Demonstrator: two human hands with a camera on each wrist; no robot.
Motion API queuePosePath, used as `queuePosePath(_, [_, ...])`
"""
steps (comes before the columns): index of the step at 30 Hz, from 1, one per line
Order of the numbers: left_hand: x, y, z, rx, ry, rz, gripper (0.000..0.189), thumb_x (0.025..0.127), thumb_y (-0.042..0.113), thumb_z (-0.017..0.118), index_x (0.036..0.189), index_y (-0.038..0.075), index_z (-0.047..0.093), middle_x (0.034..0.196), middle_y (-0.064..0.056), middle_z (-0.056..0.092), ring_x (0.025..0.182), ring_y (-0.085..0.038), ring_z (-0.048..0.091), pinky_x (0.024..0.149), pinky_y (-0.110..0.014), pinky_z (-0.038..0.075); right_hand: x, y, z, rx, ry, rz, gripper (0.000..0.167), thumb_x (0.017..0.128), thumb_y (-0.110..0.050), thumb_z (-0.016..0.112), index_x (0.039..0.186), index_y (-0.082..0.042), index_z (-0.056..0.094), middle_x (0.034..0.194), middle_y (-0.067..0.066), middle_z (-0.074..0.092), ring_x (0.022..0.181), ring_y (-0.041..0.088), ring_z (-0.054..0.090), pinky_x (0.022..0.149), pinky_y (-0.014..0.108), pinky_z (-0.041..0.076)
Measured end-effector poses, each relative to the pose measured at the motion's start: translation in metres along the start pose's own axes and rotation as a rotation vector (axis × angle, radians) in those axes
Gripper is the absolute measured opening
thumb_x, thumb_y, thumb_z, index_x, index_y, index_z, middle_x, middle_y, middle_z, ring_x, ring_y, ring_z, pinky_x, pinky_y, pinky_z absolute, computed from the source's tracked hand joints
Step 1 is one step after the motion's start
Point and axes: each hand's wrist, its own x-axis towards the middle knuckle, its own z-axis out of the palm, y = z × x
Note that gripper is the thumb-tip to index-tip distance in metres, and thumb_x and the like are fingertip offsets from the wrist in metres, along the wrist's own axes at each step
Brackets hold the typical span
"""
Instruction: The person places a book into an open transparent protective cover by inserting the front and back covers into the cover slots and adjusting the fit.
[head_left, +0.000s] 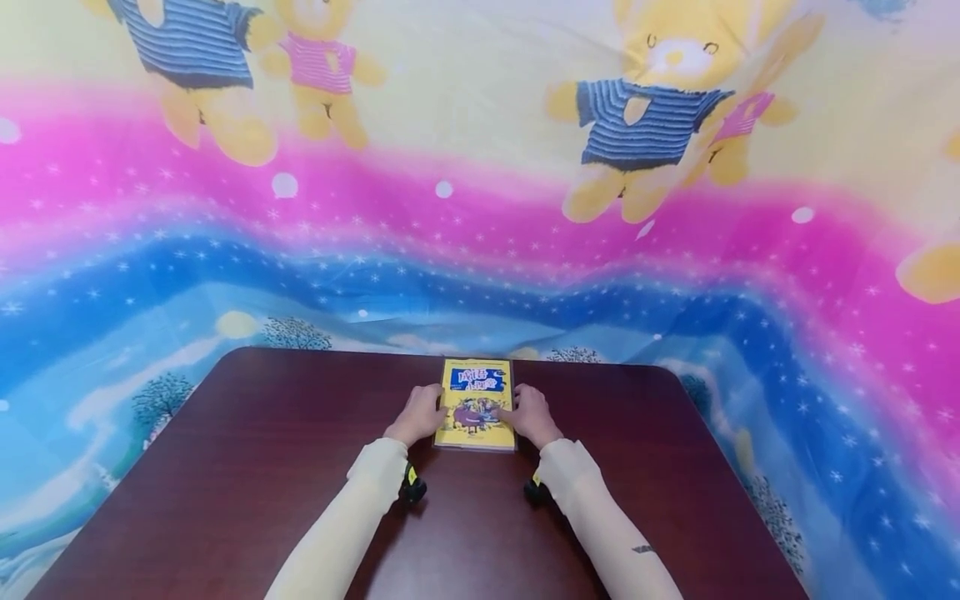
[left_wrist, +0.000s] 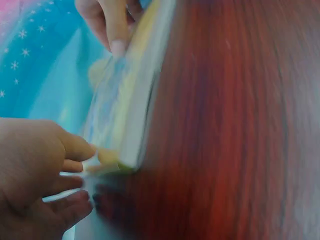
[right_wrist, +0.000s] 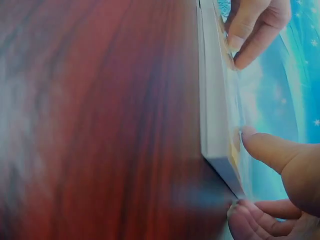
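Observation:
A thick yellow book point(head_left: 477, 425) with a blue title panel and cartoon figures on its cover lies face up near the table's far edge. My left hand point(head_left: 422, 414) grips its left side, thumb over the cover and fingers along the edge. On the opposite side my right hand point(head_left: 534, 416) holds it the same way, its thumb reaching further over the cover. In the left wrist view the book's pale page edge point(left_wrist: 142, 105) shows blurred. The right wrist view shows the right thumb point(right_wrist: 265, 147) on the cover and curled fingertips point(right_wrist: 240, 220) by the lower corner.
The dark red-brown table point(head_left: 300, 467) has rounded far corners. Behind it and along its sides hangs a pink and blue curtain point(head_left: 450, 225) printed with teddy bears. A small black device with a yellow mark point(head_left: 411, 483) is strapped at each wrist.

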Motion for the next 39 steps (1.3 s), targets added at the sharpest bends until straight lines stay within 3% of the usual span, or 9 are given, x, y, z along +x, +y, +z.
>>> queuePosePath(3, [0.003, -0.006, -0.003, 0.076, 0.049, 0.042, 0.039, 0.100, 0.011, 0.061, 0.133, -0.009, 0.060, 0.147, -0.030, 0.050, 0.136, -0.045, 0.047, 0.111, -0.056, 0.043, 0.005, 0.001, -0.008, -0.055, 0.001, -0.050, 0.075, 0.093, -0.034, 0.075, 0.146, 0.008, 0.044, 0.141, 0.028, 0.053, 0.130, 0.042, 0.052, 0.107, 0.054, 0.046])
queuePosePath(5, [0.005, -0.009, -0.007, 0.132, 0.084, 0.035, 0.050, 0.101, 0.019, 0.061, 0.144, -0.005, 0.053, 0.158, -0.027, 0.038, 0.146, -0.046, 0.034, 0.118, -0.060, 0.032, 0.010, 0.002, -0.016, -0.105, 0.005, -0.103, 0.081, 0.099, -0.039, 0.067, 0.153, 0.010, 0.033, 0.153, 0.032, 0.040, 0.143, 0.048, 0.038, 0.116, 0.060, 0.035])
queuePosePath(9, [0.010, -0.018, -0.024, 0.221, 0.151, -0.017, 0.068, 0.101, 0.036, 0.058, 0.157, 0.004, 0.037, 0.167, -0.021, 0.022, 0.154, -0.046, 0.015, 0.123, -0.064, 0.014, 0.020, 0.002, -0.032, -0.225, 0.053, -0.207, 0.079, 0.104, -0.049, 0.052, 0.157, 0.004, 0.029, 0.161, 0.030, 0.029, 0.149, 0.050, 0.026, 0.120, 0.064, 0.023])
queuePosePath(12, [0.015, -0.027, -0.039, 0.220, 0.177, -0.055, 0.073, 0.102, 0.044, 0.053, 0.161, 0.009, 0.028, 0.169, -0.019, 0.014, 0.156, -0.044, 0.003, 0.123, -0.066, 0.004, 0.028, 0.004, -0.043, -0.316, 0.096, -0.216, 0.082, 0.103, -0.057, 0.048, 0.159, 0.000, 0.030, 0.164, 0.029, 0.024, 0.151, 0.052, 0.018, 0.120, 0.069, 0.013])
queuePosePath(17, [0.022, -0.040, -0.062, 0.223, 0.183, -0.100, 0.076, 0.104, 0.050, 0.047, 0.163, 0.010, 0.023, 0.171, -0.019, 0.005, 0.156, -0.044, -0.002, 0.122, -0.067, 0.002, 0.042, 0.011, -0.051, -0.407, 0.095, -0.148, 0.094, 0.099, -0.070, 0.039, 0.161, -0.002, 0.023, 0.167, 0.027, 0.014, 0.152, 0.055, 0.005, 0.118, 0.073, 0.003])
queuePosePath(22, [0.027, -0.045, -0.074, 0.229, 0.179, -0.111, 0.078, 0.104, 0.052, 0.045, 0.164, 0.010, 0.018, 0.171, -0.018, 0.001, 0.156, -0.045, -0.004, 0.122, -0.067, 0.000, 0.051, 0.018, -0.054, -0.414, 0.104, -0.098, 0.099, 0.097, -0.076, 0.033, 0.162, -0.004, 0.021, 0.168, 0.026, 0.010, 0.153, 0.053, -0.001, 0.118, 0.073, -0.001])
queuePosePath(30, [0.025, -0.045, -0.076, 0.238, 0.141, -0.133, 0.080, 0.103, 0.056, 0.044, 0.165, 0.014, 0.016, 0.172, -0.015, -0.002, 0.156, -0.041, -0.012, 0.123, -0.065, -0.002, 0.048, 0.021, -0.055, -0.419, 0.116, -0.091, 0.097, 0.097, -0.074, 0.038, 0.162, -0.005, 0.021, 0.168, 0.026, 0.008, 0.153, 0.052, 0.000, 0.119, 0.073, 0.001])
queuePosePath(39, [0.022, -0.045, -0.076, 0.278, 0.163, -0.119, 0.080, 0.102, 0.058, 0.045, 0.164, 0.014, 0.020, 0.171, -0.016, 0.002, 0.156, -0.043, -0.004, 0.123, -0.064, 0.000, 0.046, 0.018, -0.049, -0.426, 0.102, -0.097, 0.098, 0.096, -0.075, 0.038, 0.162, -0.004, 0.021, 0.168, 0.026, 0.007, 0.153, 0.052, 0.002, 0.119, 0.073, 0.000])
